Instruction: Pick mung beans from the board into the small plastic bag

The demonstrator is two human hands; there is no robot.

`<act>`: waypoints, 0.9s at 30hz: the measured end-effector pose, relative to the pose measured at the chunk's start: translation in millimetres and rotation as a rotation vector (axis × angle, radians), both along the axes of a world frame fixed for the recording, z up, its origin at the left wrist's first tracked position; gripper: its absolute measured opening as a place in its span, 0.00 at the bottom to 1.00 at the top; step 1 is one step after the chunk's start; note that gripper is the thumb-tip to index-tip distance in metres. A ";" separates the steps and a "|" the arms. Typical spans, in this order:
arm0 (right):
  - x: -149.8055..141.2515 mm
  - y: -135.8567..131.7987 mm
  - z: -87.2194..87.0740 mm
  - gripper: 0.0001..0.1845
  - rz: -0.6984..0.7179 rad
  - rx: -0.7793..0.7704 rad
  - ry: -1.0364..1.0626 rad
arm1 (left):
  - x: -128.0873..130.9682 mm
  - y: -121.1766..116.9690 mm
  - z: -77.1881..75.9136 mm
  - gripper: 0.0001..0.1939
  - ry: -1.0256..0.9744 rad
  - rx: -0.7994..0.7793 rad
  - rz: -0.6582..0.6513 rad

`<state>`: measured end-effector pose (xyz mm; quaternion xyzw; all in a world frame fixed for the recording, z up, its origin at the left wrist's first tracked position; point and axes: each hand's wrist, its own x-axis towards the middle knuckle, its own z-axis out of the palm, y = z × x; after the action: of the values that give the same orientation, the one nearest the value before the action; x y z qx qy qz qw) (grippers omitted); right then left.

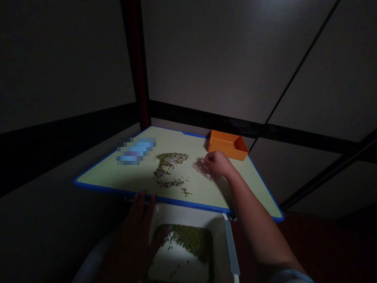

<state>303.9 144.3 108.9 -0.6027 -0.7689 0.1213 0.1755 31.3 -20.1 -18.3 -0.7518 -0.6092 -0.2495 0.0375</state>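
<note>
My right hand [218, 163] pinches a clear plastic protractor [203, 169] low over the pale tabletop, with its straight edge toward the table. To its left, small green beans [172, 159] lie scattered in a loose curved patch. My left hand [141, 224] is dark, its fingers spread at the left rim of a white bin [188, 212] below the table's front edge. Its thumb reaches over the inside of the bin. More green beans [191, 237] are heaped at the bin's far right, with a few loose ones on its floor.
An orange rectangular box [226, 145] stands at the table's back right, just beyond my right hand. A blurred light-blue item [137, 150] lies at the left. Blue edging [176, 202] rims the table [112, 179], and dim wall panels [206, 63] stand close behind.
</note>
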 end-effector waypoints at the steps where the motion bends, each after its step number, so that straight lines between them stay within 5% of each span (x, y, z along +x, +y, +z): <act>1: 1.1 0.5 0.8 0.13 -0.024 0.012 -0.022 | -0.1 -0.1 0.0 0.45 0.001 -0.004 -0.001; 18: -0.9 -2.9 -0.7 0.11 0.019 0.006 -0.042 | 0.1 0.1 0.7 0.44 0.020 -0.003 -0.008; 27: -17.0 -10.4 -5.2 0.08 0.286 -0.085 0.011 | 0.9 0.5 -2.1 0.44 0.061 0.089 -0.005</act>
<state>287.0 133.9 103.7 -0.4932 -0.8402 0.1807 0.1348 32.2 -19.6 -20.4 -0.7580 -0.5944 -0.2533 0.0889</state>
